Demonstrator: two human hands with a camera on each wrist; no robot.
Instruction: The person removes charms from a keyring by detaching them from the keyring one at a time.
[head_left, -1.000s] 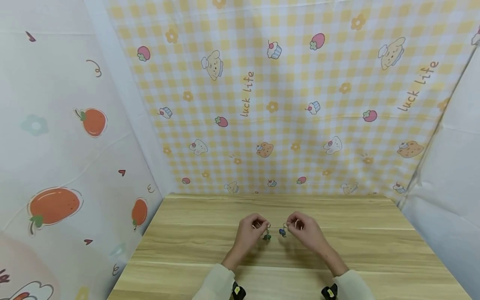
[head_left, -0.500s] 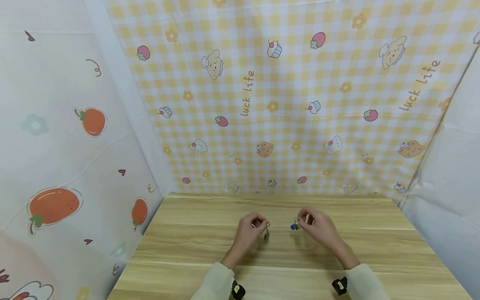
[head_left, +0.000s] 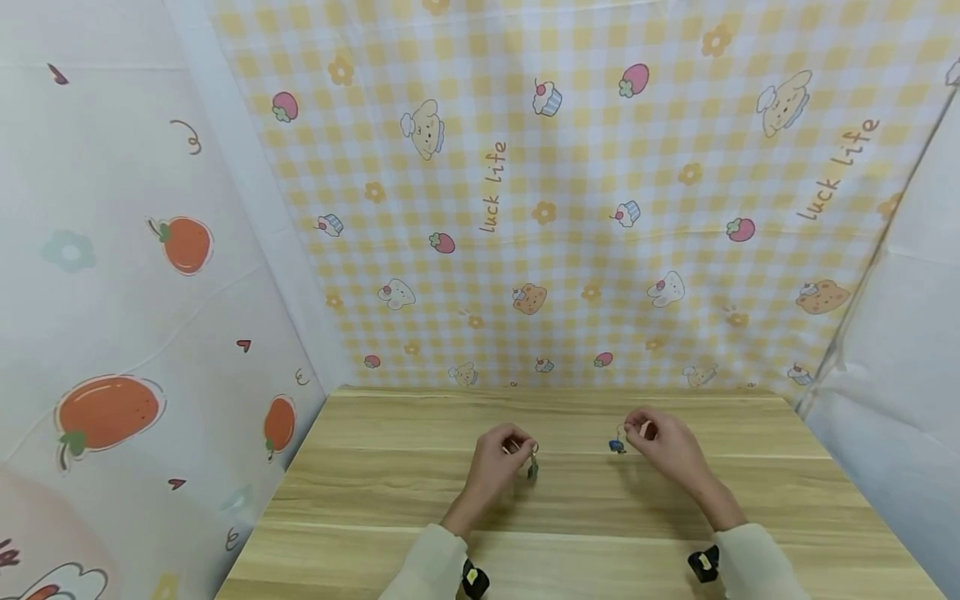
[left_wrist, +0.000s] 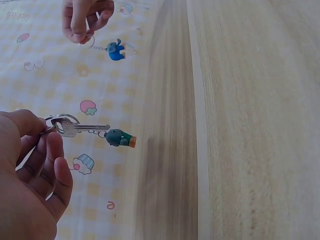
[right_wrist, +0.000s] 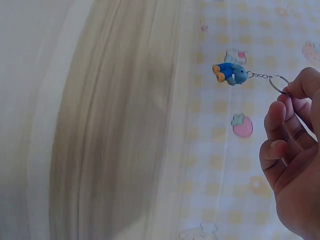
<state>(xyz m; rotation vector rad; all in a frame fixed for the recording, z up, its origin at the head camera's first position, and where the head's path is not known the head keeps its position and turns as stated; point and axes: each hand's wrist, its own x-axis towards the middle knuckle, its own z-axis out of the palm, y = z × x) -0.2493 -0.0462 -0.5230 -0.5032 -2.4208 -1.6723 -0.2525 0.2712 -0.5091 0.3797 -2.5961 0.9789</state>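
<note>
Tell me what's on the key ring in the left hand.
The key ring, pinched by the left hand, carries a silver key and a short chain to a small green figure charm. The fingers cover part of the ring, so anything more there is hidden.

The light is bright, soft and even, with no hard glare anywhere; the yellow checked backdrop point(head_left: 570, 208) looks slightly washed out and pale. On the wooden table point(head_left: 375, 500) faint diffuse shadows lie just below the left hand point(head_left: 498, 458) and right hand point(head_left: 667, 446), low in the frame. The head view bends strongly toward its edges, so the side walls splay outward, yet stays sharp at centre. Both wrist views are softer: the wood grain smears into long streaks, most in the right wrist view, where the left half is blurred, while the small blue charm point(right_wrist: 229, 73) reads fairly crisp
</note>
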